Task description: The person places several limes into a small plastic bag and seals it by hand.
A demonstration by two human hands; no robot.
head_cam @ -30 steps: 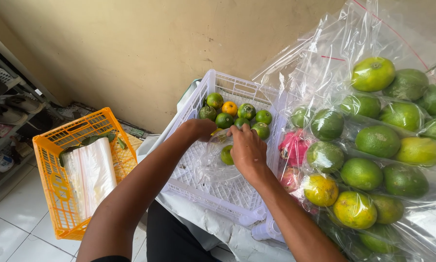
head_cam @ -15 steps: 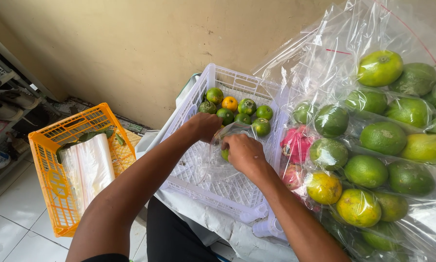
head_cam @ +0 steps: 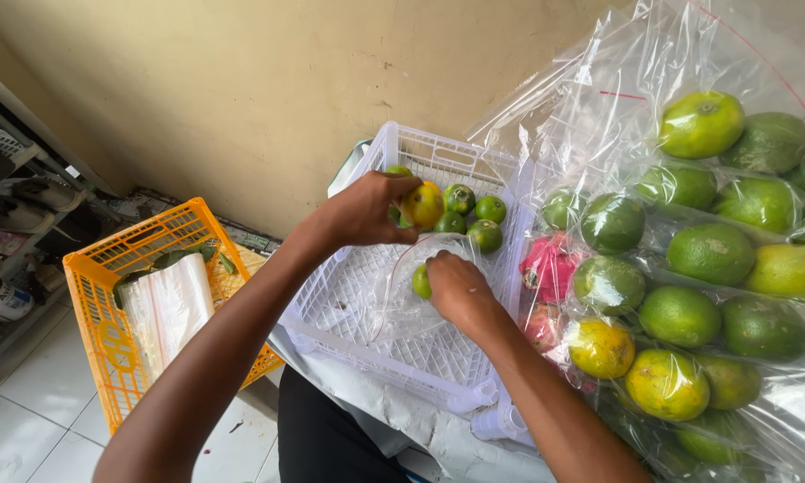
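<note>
My left hand [head_cam: 366, 211] grips a small yellow-orange citrus fruit [head_cam: 423, 205] over the white plastic crate [head_cam: 349, 313]. My right hand [head_cam: 456, 286] holds the mouth of a clear plastic bag [head_cam: 400, 295] inside the crate; one green fruit [head_cam: 422, 281] shows in the bag by my fingers. Several small green fruits [head_cam: 474, 216] lie loose at the crate's far end, just beyond both hands.
Clear bags of larger green and yellow citrus [head_cam: 698, 268] and pink dragon fruit [head_cam: 550, 268] are stacked at the right. An orange crate [head_cam: 107, 349] with rolled clear bags [head_cam: 165, 309] stands on the tiled floor at left. A beige wall [head_cam: 268, 89] is behind; shelves [head_cam: 8, 233] far left.
My left hand has lifted the yellow-orange fruit off the pile and drawn it back over the bag. My right hand stayed on the bag. The view shifted slightly.
</note>
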